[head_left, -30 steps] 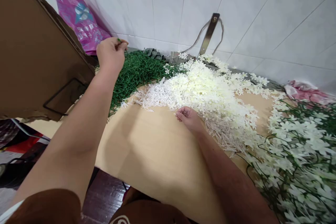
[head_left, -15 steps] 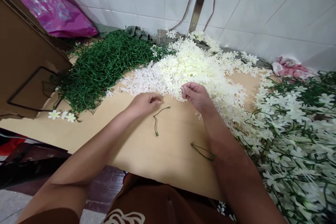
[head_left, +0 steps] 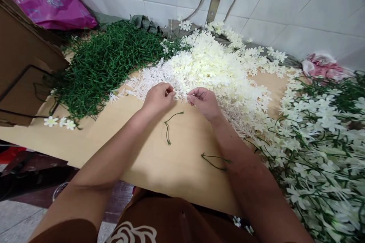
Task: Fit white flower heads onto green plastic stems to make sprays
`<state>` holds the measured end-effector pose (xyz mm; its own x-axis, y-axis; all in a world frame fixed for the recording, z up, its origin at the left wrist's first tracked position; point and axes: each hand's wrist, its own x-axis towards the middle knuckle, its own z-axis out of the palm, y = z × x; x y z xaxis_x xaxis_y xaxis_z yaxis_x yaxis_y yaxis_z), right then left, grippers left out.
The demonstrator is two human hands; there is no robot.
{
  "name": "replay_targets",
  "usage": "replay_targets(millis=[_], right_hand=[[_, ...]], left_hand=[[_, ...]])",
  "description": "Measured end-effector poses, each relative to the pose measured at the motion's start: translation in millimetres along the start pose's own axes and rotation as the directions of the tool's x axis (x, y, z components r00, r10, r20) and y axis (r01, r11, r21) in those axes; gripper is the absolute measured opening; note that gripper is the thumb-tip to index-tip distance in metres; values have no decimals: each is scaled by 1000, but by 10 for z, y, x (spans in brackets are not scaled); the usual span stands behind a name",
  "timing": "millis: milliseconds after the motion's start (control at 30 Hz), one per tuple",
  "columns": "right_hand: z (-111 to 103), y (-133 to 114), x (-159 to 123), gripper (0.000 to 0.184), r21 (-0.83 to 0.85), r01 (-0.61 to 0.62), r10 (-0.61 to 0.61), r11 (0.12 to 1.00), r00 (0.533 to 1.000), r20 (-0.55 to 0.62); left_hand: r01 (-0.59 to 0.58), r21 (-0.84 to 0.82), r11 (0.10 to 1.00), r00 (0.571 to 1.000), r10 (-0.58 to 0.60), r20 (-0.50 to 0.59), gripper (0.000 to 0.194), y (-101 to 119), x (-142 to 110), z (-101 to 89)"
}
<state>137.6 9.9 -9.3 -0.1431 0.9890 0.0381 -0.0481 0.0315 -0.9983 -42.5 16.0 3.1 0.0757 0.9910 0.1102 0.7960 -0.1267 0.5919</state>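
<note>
My left hand (head_left: pixel 158 97) and my right hand (head_left: pixel 203 100) meet at the near edge of a heap of white plastic flower heads (head_left: pixel 216 68) on a tan board (head_left: pixel 159 159). Both hands have their fingertips pinched, almost touching each other; what they pinch is too small to name. A thin green stem (head_left: pixel 169 128) hangs down from under my left hand onto the board. Another green stem (head_left: pixel 214 159) lies by my right forearm. White stamen pieces (head_left: pixel 142 83) are spread just left of the hands.
A pile of green stems (head_left: pixel 105 60) fills the back left. Finished sprays of white flowers on green stems (head_left: pixel 322 140) cover the right side. A brown cardboard box (head_left: pixel 19 64) stands at left, a magenta bag (head_left: pixel 45 0) behind it, white tiled wall at the back.
My left hand came back from the green pile with a stem and moved to the flower heap. My right hand shifted left; the two hands now meet, pinched together.
</note>
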Motion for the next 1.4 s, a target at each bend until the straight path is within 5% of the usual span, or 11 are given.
replay_targets(millis=[200, 433, 1033, 1233, 1400], right_hand=[[122, 80, -34, 6, -195, 193, -217, 961, 970, -110], [166, 102, -111, 8, -524, 496, -570, 692, 821, 25], [131, 242, -90, 14, -769, 564, -748, 300, 640, 178], [138, 250, -98, 11, -768, 538, -730, 346, 669, 140], [154, 248, -111, 7, -593, 471, -574, 653, 818, 18]], left_hand=[[63, -194, 979, 998, -57, 37, 14, 39, -117, 16], [107, -166, 980, 994, -104, 27, 9, 108, -157, 16], [54, -305, 951, 998, -42, 44, 9, 55, -175, 100], [61, -376, 924, 997, -35, 75, 7, 64, -180, 129], [37, -482, 875, 997, -2, 74, 5, 45, -151, 145]])
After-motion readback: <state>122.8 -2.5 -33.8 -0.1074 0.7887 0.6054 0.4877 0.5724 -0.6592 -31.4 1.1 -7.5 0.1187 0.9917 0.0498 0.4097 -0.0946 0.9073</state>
